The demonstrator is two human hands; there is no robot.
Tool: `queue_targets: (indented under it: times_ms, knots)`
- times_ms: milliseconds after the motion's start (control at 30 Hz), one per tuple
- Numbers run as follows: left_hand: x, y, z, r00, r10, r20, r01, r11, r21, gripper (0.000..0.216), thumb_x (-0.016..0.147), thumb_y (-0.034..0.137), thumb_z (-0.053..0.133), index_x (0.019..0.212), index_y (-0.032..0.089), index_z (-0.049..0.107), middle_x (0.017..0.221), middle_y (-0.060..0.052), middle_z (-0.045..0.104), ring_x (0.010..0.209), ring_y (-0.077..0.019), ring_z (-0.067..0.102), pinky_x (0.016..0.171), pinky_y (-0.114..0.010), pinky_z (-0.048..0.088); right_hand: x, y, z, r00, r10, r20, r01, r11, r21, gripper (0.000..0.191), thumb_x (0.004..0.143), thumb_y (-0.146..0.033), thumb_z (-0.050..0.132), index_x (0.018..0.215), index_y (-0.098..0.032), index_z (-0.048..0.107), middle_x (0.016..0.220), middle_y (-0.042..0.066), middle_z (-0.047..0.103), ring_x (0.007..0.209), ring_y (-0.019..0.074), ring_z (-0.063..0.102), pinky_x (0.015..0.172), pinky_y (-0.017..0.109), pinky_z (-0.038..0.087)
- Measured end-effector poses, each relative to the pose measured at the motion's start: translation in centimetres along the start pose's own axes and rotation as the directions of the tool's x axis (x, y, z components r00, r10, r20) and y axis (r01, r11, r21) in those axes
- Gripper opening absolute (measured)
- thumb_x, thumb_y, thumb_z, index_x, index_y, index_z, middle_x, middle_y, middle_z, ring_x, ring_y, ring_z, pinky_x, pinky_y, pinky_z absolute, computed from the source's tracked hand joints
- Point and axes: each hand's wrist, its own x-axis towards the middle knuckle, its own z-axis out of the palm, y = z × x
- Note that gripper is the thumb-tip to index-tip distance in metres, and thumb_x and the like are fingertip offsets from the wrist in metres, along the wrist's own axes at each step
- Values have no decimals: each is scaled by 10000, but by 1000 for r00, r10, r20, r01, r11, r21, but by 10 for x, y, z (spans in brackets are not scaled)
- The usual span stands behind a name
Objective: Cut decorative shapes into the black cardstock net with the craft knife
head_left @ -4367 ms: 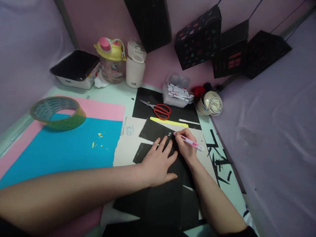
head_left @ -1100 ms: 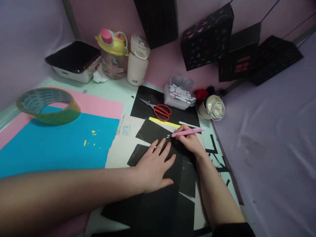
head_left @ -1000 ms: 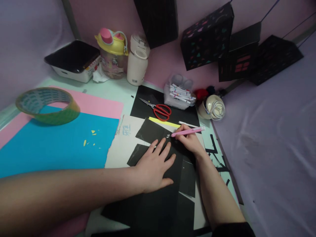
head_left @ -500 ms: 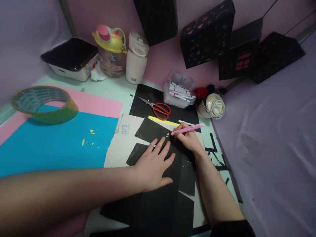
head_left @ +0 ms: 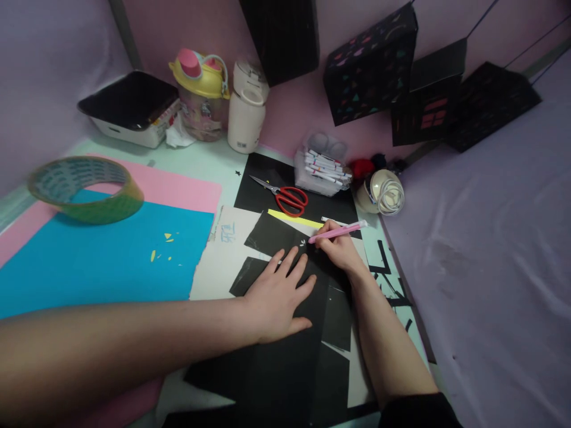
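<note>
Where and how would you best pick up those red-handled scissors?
Probably by the red loops, coming from the person's right: the scissors lie on black paper with those loops toward that side and the pointed blades facing left, slightly away.

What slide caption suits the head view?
Left hand spread on cut black paper, right hand holding slim pink pen-shaped tool, red-handled metal scissors beyond.

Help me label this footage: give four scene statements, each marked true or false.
1. Both hands hold tools. False: the right hand holds a slim pink-and-white pen-shaped tool; the left hand lies spread on black paper.
2. Red-handled metal scissors lie beyond the hands. True.
3. White boxes hang overhead. False: the hanging boxes are mostly black.
4. The wide yellow-green tape ring lies on its flat side. True.
</note>
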Motion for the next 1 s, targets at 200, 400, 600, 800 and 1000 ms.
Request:
queue_targets:
  times_ms: [200, 400, 600, 800, 1000]
  knots:
    - [-1, 0, 3, 1000, 3, -11, -3, 1000, 9, 755, 869, 688, 460, 1450, 208, 426, 1568, -171, 245, 1461, -417, 90, 1151, -553, 45, -2, 4, -2, 1000, 2, 29, -4, 998, 70, 85, 741, -218, 603, 723, -221, 520, 676, -31, 602, 660, 154, 561, 645, 291, 422]
    - [-1, -1, 4, 1000, 7, -22, -7, 1000, 2, 755, 868, 689, 464, 1446, 204, 431, 1568, -173, 243, 1461, -416, 91, 1151, -552, 44, -1, 4, 0, 999, 2, 53, -5, 998, 60, 104, 751, -243, 622, 740, -221, 521, 712, -23, 589, 689, 156, 549, 662, 294, 424]
    - [-1, 0, 1, 1000, 1, -6, -1, 1000, -2, 749, 870, 681, 468, 1449, 206, 430, 1570, -164, 242, 1462, -414, 92, 1153, -552, 48, -2, 3, -1, 999, -1, 54, -1, 1000, 32, 98, 751, -237, 619, 744, -220, 522, 711, -24, 584, 674, 153, 535, 650, 292, 419]
    - [-1, 0, 2, 1000, 4, -9, -4, 1000, 1, 754, 869, 685, 466, 1450, 206, 428, 1568, -172, 242, 1461, -416, 88, 1155, -553, 44, -2, 4, -2, 998, -19, 68, 18, 1000, 15, 90, 764, -226, 617, 754, -220, 528, 740, -17, 593, 703, 157, 544, 670, 296, 425]
    - [0, 0, 3, 1000, 1, -3, -1, 1000, 1, 757, 870, 685, 465, 1453, 204, 421, 1572, -173, 232, 1462, -417, 76, 1156, -555, 42, -3, 3, -1, 998, -41, 54, 41, 999, 1, 71, 750, -209, 617, 746, -217, 546, 763, -8, 599, 718, 161, 547, 672, 300, 426]
